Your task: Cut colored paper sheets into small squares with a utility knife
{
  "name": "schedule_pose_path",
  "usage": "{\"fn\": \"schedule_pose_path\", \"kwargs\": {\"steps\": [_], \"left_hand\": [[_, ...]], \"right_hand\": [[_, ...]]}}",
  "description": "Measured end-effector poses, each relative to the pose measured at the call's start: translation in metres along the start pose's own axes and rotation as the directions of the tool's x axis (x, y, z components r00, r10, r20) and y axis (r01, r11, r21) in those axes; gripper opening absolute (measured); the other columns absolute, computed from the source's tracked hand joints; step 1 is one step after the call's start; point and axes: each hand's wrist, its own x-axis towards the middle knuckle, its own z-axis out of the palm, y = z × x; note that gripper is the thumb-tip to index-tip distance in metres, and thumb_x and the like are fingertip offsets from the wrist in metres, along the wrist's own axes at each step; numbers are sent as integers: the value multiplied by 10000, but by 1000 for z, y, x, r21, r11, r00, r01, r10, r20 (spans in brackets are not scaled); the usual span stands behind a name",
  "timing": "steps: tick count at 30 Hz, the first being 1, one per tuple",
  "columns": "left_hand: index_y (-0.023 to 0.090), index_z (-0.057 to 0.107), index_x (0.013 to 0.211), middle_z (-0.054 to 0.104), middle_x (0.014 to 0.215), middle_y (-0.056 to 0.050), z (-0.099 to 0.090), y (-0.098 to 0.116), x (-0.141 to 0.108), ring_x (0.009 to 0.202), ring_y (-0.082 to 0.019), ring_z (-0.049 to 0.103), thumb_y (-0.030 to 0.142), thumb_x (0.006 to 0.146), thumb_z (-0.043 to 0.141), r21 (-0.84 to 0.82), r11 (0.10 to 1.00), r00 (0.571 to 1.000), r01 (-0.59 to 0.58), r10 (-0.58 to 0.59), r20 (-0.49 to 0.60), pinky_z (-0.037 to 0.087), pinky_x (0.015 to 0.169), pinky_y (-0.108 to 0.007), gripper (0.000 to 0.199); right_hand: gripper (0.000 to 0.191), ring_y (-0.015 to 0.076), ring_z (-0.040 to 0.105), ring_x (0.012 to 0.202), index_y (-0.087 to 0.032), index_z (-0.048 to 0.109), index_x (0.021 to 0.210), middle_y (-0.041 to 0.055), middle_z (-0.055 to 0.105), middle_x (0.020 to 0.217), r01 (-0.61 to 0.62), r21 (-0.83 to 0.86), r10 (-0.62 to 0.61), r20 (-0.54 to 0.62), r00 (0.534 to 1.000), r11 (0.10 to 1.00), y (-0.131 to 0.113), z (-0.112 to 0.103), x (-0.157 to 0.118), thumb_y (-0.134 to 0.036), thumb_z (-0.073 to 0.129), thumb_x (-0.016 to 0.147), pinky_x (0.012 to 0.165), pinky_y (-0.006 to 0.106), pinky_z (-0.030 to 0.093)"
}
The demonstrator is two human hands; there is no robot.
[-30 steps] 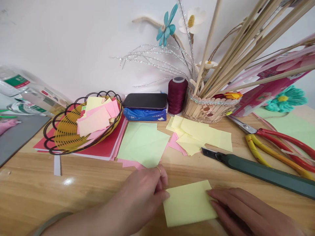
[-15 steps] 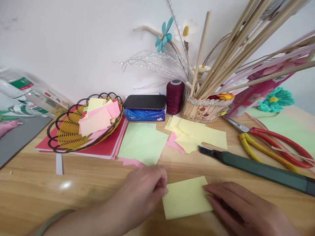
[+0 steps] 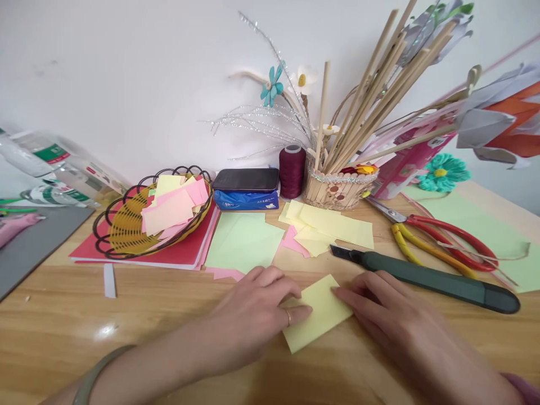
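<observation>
A small yellow paper rectangle (image 3: 318,315) lies tilted between my hands, low in the head view. My left hand (image 3: 261,312) holds its left side, the ringed thumb on top of the sheet and the index finger bent at its upper edge. On the right side, the fingertips of my right hand (image 3: 383,315) grip the upper right edge and corner. Just beyond are loose yellow sheets (image 3: 346,226) with a pink scrap (image 3: 295,243), and a light green sheet (image 3: 240,242). The underside of the held paper is hidden.
Behind my right hand lie a green cutter (image 3: 426,281) and red-and-yellow-handled scissors (image 3: 455,239). A woven basket (image 3: 122,225) of paper pieces rests on red sheets at left. Further back stand a thread spool (image 3: 292,171) and a stick holder (image 3: 333,191).
The yellow paper has turned counterclockwise. My left thumb has moved onto it, and my right fingers have shifted up along its edge. The camera view has shifted as well.
</observation>
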Motion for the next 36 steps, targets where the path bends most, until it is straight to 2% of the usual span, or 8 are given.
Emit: {"fn": "schedule_pose_path", "kwargs": {"steps": [5, 10, 16, 22, 27, 31, 34, 36], "left_hand": [[230, 567, 1179, 582, 1064, -61, 6, -4, 1, 988, -213, 436, 27, 831, 485, 28, 999, 997, -21, 23, -73, 341, 850, -328, 412], [278, 640, 1064, 623, 935, -7, 9, -13, 12, 918, -179, 461, 72, 889, 493, 71, 996, 992, -46, 54, -112, 287, 774, -327, 307], [194, 625, 935, 637, 828, 2, 14, -14, 25, 883, -171, 483, 92, 911, 480, 192, 973, 976, -129, 160, -151, 289, 768, -305, 180], [183, 618, 1050, 644, 982, -31, 9, -16, 28, 1019, -196, 491, 180, 917, 519, 51, 997, 988, -59, 66, -141, 338, 882, -308, 167], [178, 596, 1081, 572, 1253, -43, -1, -19, 29, 1316, -222, 303, 166, 884, 572, -102, 994, 994, -49, 39, -104, 166, 1105, -433, 198], [217, 540, 1126, 503, 1356, -5, 1, -22, 27, 1402, -208, 153, 173, 901, 552, -162, 986, 998, -36, 28, -54, 37, 1119, -540, 229], [235, 511, 1182, 498, 1362, 6, 4, -24, 26, 1416, -205, 75, 194, 921, 523, -154, 987, 998, -35, 26, -58, 27, 1124, -544, 265], [234, 479, 1243, 507, 1354, -9, 4, -25, 26, 1417, -209, 32, 199, 919, 527, -127, 992, 998, -26, 19, -59, 29, 1122, -552, 329]], "right_hand": [[327, 189, 513, 800, -220, 597, 1111, 56, 544, 877, 85, -44, -83, 59, 995, 995, 12, -4, 17, -98, 395, 884, 679, 362, 465], [239, 188, 505, 783, -192, 643, 962, 54, 542, 821, 118, -32, -116, 60, 991, 992, 10, -9, 30, -156, 413, 905, 662, 343, 441], [233, 183, 502, 798, -164, 612, 814, 47, 557, 823, 167, -46, -164, 64, 984, 985, 7, -10, 32, -171, 407, 925, 713, 368, 419], [217, 180, 530, 873, -153, 593, 1022, 62, 584, 931, 235, -63, -231, 57, 971, 970, 14, -7, 27, -168, 394, 938, 747, 364, 442], [284, 206, 561, 939, -114, 582, 1103, 109, 624, 1008, 261, -117, -263, -1, 965, 958, 11, -4, 21, -150, 352, 940, 783, 388, 479], [334, 211, 555, 1062, -105, 547, 1200, 122, 629, 1128, 320, -151, -329, -41, 943, 935, -7, 1, 13, -145, 363, 924, 867, 381, 483], [390, 230, 564, 1087, -112, 529, 1242, 147, 608, 1190, 280, -180, -290, -32, 957, 943, -18, 6, 4, -277, 476, 893, 856, 378, 507], [565, 277, 530, 1148, -94, 486, 1298, 197, 541, 1283, 296, -207, -305, -12, 952, 933, -20, 9, -3, -424, 539, 843, 837, 399, 520]]}}
